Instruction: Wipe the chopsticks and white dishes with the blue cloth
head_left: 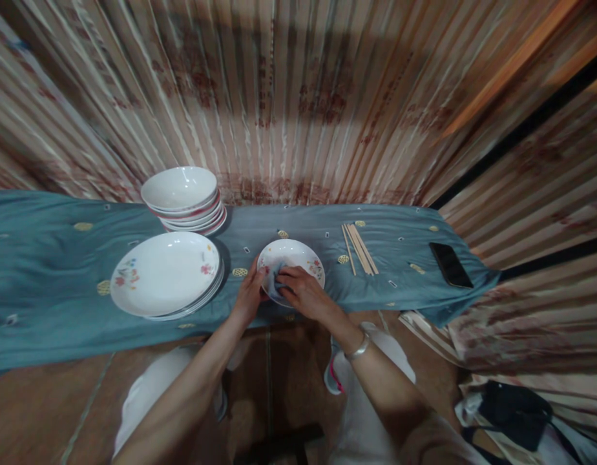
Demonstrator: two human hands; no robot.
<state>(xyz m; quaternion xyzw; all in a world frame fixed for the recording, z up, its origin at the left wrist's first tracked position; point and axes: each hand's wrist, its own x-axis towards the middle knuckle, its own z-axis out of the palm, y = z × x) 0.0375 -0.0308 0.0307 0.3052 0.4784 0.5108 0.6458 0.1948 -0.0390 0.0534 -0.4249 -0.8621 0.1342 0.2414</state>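
A small white plate (298, 252) with a floral pattern is in front of me near the table's front edge. My left hand (250, 290) grips its left rim, thumb on top and fingers partly hidden beneath. Inside the plate, my right hand (301, 289) presses a bluish-grey cloth (278, 278) against the surface, fingers bent over it. To the left lies a stack of oval floral plates (165, 271). Behind that stands a stack of white bowls (182, 190) with red bands, resting on more dishes.
Several wooden chopsticks (360, 248) lie right of the small plate. A black phone (450, 265) rests near the table's right end. The narrow table has a teal cloth (260, 219); a pleated curtain (289, 97) hangs behind. A dark bag (514, 413) sits at lower right.
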